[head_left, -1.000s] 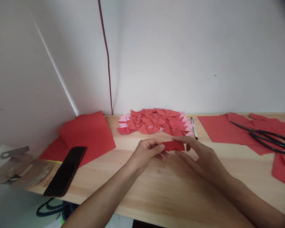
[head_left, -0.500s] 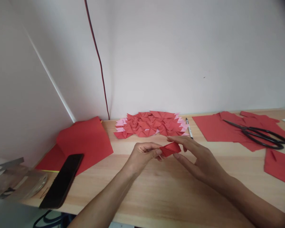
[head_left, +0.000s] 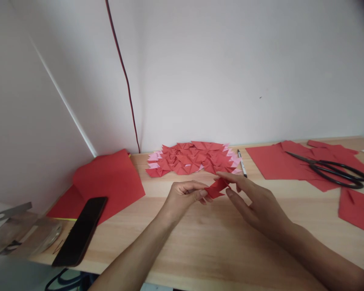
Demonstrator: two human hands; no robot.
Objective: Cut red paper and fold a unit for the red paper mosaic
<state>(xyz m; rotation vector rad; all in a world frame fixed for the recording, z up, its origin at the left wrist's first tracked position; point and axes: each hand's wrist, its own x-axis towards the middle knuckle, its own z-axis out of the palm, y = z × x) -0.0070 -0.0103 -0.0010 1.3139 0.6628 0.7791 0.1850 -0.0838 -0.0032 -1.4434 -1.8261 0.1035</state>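
Note:
My left hand (head_left: 186, 193) pinches a small folded piece of red paper (head_left: 216, 188) by its left end, thumb on top. The paper is held above the wooden table, and one flap stands raised on its right side. My right hand (head_left: 251, 198) is at that side, with its thumb and fingertips at the raised flap. Just behind the hands lies a spread of folded red and pink paper pieces (head_left: 189, 159), overlapping in rows. A marker pen (head_left: 242, 163) lies at its right.
Black-handled scissors (head_left: 330, 167) rest on red paper sheets (head_left: 265, 163) at the right. Another red piece (head_left: 359, 210) lies nearer. On the left, a black phone (head_left: 80, 232) overlaps large red sheets (head_left: 112, 186), beside a clear plastic container (head_left: 42, 236). A red cable (head_left: 123, 68) runs down the wall.
A flap of the folded red paper has lifted on the right, so its outline has gone from a flat diamond to a partly opened shape. Both hands stay nearly in place.

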